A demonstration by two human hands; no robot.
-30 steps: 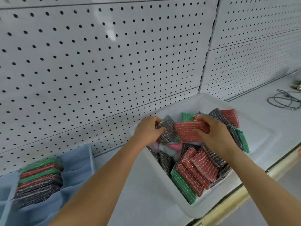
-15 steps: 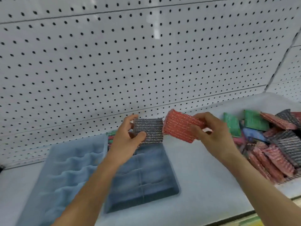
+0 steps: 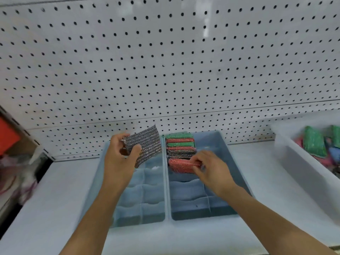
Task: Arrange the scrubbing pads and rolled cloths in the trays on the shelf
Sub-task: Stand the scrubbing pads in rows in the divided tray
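Observation:
Two pale blue divided trays stand side by side on the shelf, the left tray (image 3: 136, 199) and the right tray (image 3: 230, 159). At the back of the right tray stands a row of green, red and grey scrubbing pads (image 3: 181, 145). My right hand (image 3: 211, 168) pinches a red scrubbing pad (image 3: 181, 165) set on edge at the front of that row. My left hand (image 3: 119, 159) holds a grey metallic scrubbing pad (image 3: 145, 144) up above the back of the left tray.
A white bin (image 3: 301, 173) with loose green, pink and blue pads stands at the right edge. White pegboard (image 3: 165, 61) backs the shelf. At the far left, beyond the shelf's end, lie blurred red and dark items (image 3: 11, 155).
The view has swung left from the white bin to the blue trays. My right hand lowered the red pad into the right tray's row; my left hand still holds the grey pad up.

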